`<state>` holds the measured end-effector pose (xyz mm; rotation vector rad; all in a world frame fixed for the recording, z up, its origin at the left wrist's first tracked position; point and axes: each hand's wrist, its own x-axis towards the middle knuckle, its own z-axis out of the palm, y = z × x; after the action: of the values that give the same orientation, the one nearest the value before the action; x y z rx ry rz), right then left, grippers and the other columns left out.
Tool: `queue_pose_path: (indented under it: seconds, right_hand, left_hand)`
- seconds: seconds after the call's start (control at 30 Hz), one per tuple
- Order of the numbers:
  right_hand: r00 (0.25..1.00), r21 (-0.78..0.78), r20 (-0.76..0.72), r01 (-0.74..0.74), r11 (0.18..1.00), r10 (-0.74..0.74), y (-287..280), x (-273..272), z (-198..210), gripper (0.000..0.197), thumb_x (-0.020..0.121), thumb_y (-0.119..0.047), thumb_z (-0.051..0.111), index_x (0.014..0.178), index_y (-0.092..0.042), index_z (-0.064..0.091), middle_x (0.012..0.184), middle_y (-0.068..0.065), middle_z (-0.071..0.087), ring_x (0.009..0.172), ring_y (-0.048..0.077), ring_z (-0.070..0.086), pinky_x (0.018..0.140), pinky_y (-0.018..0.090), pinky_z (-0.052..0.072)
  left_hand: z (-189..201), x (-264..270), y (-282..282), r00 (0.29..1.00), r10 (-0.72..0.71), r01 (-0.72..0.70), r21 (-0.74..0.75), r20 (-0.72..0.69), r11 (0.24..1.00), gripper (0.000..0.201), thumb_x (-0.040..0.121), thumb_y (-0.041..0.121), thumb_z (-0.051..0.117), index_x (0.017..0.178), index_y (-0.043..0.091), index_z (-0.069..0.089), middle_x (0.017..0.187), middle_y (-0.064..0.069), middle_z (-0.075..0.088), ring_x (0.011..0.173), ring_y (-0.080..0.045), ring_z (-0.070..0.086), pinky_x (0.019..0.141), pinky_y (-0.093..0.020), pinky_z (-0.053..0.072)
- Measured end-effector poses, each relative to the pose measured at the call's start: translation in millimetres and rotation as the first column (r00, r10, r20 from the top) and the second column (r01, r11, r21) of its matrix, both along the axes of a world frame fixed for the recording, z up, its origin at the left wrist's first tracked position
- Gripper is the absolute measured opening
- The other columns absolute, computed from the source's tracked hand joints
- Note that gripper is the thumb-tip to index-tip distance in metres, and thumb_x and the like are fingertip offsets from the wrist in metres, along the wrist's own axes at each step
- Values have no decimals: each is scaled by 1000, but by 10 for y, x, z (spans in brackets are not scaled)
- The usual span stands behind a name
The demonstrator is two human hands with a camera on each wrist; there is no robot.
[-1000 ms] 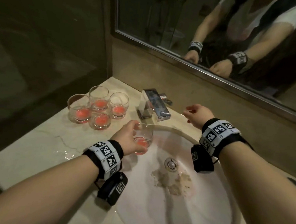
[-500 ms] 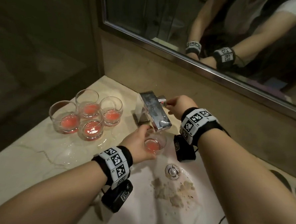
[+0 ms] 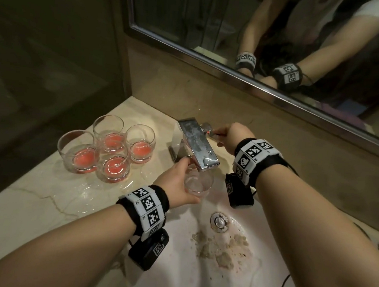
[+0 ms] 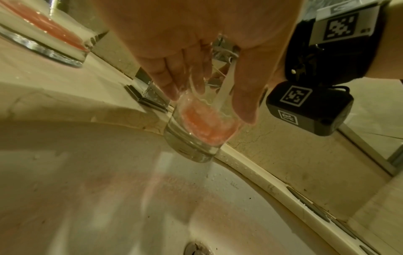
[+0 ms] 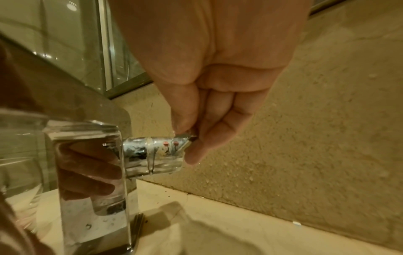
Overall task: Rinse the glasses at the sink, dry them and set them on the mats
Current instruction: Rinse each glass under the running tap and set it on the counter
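Your left hand (image 3: 177, 182) wraps its fingers round a short tumbler (image 3: 198, 183), holding it just under the spout of the square chrome tap (image 3: 197, 143). Your right hand (image 3: 233, 137) pinches the small tap lever (image 5: 183, 139) between thumb and curled fingers, beyond and to the right of the held glass. In the left wrist view a stream of water (image 4: 224, 89) falls into the tumbler and churns the pink residue (image 4: 207, 124) at its bottom, so I judge the first rinse has only just begun. Left of your grip, four more glasses (image 3: 108, 147) stand bunched on the marble counter (image 3: 24, 211), each with pink residue, none rinsed. Below the held glass lies the basin (image 3: 198, 277), with crumbly debris near its drain (image 3: 219, 221). Drying and setting down are all ahead; no cloth or mats show.
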<state>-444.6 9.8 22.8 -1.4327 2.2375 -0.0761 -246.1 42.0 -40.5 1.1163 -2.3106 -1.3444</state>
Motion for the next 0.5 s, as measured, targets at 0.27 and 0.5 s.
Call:
queue_pose_path:
  seconds: [0.27, 0.5]
  right_hand:
    - [1000, -11, -2, -15, 1000, 15, -68, -68, -101, 30, 96, -19, 55, 122, -28, 63, 117, -1, 69, 103, 20, 65, 91, 33, 50]
    - [990, -169, 118, 99, 981, -80, 378, 119, -50, 55, 96, -12, 49, 147, -19, 31, 137, 3, 53, 109, 18, 56, 95, 30, 42]
  left_hand:
    - [-3, 9, 3, 999, -13, 14, -30, 36, 999, 87, 59, 31, 86, 129, 21, 36, 134, 5, 48, 119, -10, 48, 98, -26, 41]
    - [-14, 8, 7, 999, 7, -7, 0, 32, 1000, 91, 59, 33, 85, 133, 21, 34, 134, 5, 47, 120, -12, 48, 100, -27, 40]
